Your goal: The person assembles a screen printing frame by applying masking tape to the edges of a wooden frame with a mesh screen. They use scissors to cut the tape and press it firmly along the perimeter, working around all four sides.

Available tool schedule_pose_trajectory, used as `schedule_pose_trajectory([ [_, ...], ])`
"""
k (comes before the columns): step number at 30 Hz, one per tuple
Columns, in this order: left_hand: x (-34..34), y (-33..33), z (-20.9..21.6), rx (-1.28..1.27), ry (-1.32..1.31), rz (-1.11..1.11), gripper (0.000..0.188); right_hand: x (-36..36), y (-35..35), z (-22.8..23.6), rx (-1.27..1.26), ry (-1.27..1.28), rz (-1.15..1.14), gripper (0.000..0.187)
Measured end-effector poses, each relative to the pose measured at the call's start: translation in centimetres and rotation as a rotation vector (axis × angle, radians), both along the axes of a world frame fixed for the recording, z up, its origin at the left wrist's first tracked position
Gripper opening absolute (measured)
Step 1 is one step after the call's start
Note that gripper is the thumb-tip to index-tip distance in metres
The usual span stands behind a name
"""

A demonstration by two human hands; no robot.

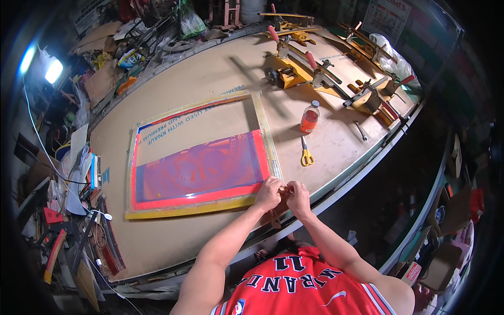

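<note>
A screen-printing frame (205, 210) lies flat on the board. Purple mesh (199, 163) with a faint design spans its lower part, bordered by red strips; the upper part lets the board show through. At the frame's near right corner, my left hand (268, 194) and my right hand (298, 199) are closed with fingertips almost together. Between them is a small shiny brownish-orange piece (284, 191), too small to identify. Yellow-handled scissors (306, 156) lie beyond my hands. Behind them stands a bottle (310, 117) of reddish liquid with an orange label.
Yellow metal clamp fixtures (294, 76) with red handles occupy the far right of the large board (113, 220). A small metal tool (360, 130) lies near its right edge. Clutter and a lit lamp (53, 70) are at left; loaded shelves (438, 215) stand at right.
</note>
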State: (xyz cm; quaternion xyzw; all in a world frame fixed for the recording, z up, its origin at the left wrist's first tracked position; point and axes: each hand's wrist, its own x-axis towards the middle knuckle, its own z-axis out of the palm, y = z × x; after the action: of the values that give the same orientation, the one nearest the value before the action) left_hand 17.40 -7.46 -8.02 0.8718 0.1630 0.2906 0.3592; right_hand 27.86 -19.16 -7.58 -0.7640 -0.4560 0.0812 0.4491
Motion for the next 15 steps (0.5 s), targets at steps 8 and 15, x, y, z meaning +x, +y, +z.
schedule_pose_trajectory([
  [8, 0.4, -0.4, 0.3, 0.086, 0.057, 0.017, 0.013, -1.1, 0.1, 1.6, -0.139, -0.262, 0.032, 0.031],
  [15, 0.5, -0.1, -0.2, 0.172, 0.134, -0.023, 0.009, -1.4, 0.5, 2.0, -0.228, -0.274, 0.065, 0.023],
])
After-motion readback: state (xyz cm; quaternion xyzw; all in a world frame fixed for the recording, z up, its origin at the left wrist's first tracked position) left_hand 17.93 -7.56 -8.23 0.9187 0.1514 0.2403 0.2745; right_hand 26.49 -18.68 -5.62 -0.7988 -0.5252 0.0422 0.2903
